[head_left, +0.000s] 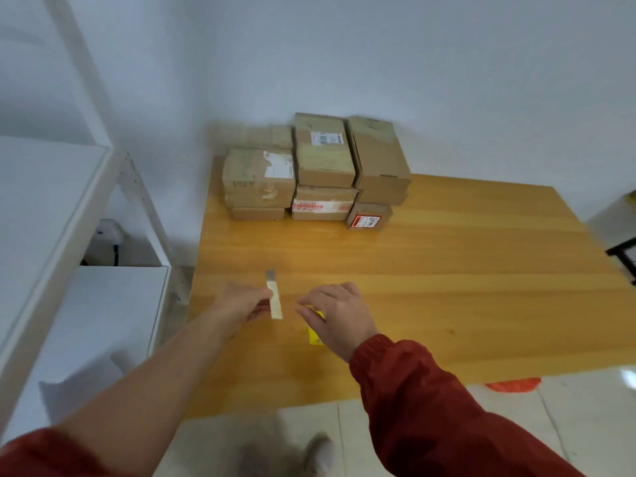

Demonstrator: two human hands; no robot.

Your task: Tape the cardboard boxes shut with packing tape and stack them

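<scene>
Several taped cardboard boxes [325,149] stand stacked in three columns at the far edge of the wooden table [447,287], against the wall. The lowest right one carries a red label [368,222]. My left hand [241,304] grips a cream utility knife [276,302] with its metal blade out and pointing away from me. My right hand [339,315] is just to the right, fingers curled down over a small yellow object [315,335] lying on the table. Whether it grips that object is hidden by the palm. No tape roll shows.
A white shelf unit [51,201] stands close on the left of the table. A black stool leg [623,249] shows at the right edge. An orange-red thing [512,385] lies on the tiled floor under the table's near edge.
</scene>
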